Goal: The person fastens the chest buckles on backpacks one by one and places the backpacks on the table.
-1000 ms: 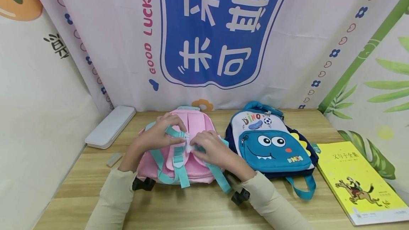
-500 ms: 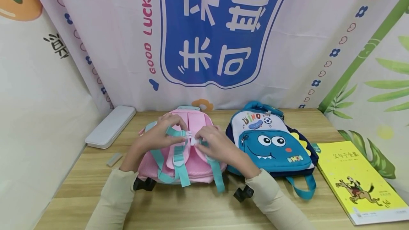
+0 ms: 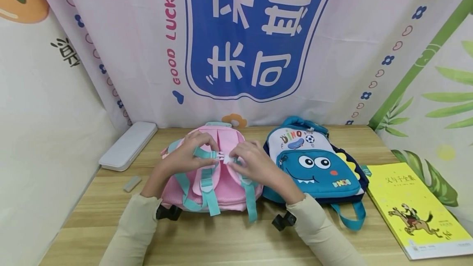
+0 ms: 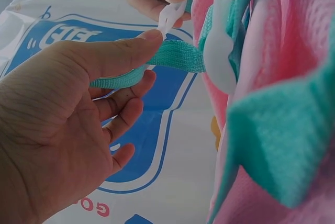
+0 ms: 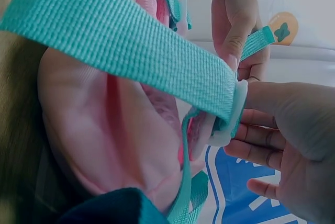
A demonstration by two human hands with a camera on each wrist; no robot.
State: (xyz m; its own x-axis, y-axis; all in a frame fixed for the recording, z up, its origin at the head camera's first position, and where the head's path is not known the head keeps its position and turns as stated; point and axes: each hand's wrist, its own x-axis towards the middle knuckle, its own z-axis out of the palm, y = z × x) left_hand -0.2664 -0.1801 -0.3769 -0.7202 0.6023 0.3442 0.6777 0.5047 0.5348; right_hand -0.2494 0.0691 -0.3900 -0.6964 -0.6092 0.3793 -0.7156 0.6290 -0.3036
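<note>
A pink backpack (image 3: 221,196) lies on the table, its teal-trimmed shoulder straps facing up. Above it, my left hand (image 3: 190,153) pinches the pronged half of a white side-release buckle (image 3: 220,156) by its teal webbing between thumb and index finger. Facing it, my right hand (image 3: 255,161) pinches the other buckle half (image 3: 228,159) with the fingertips. The two halves sit end to end; whether they are joined I cannot tell. In the left wrist view the white buckle (image 4: 170,17) shows between both hands. In the right wrist view a teal strap (image 5: 131,51) crosses in front of the pink bag.
A blue dinosaur backpack (image 3: 314,171) stands close to the right of the pink one. Farther right lies a yellow book (image 3: 414,204). A white case (image 3: 128,147) and a small grey eraser-like block (image 3: 132,184) are at the left. A printed cloth (image 3: 148,60) hangs behind.
My right hand has moved slightly up and to the right, bringing its buckle half level with the pronged one. The right loose teal strap end has swung left. The left hand has hardly moved.
</note>
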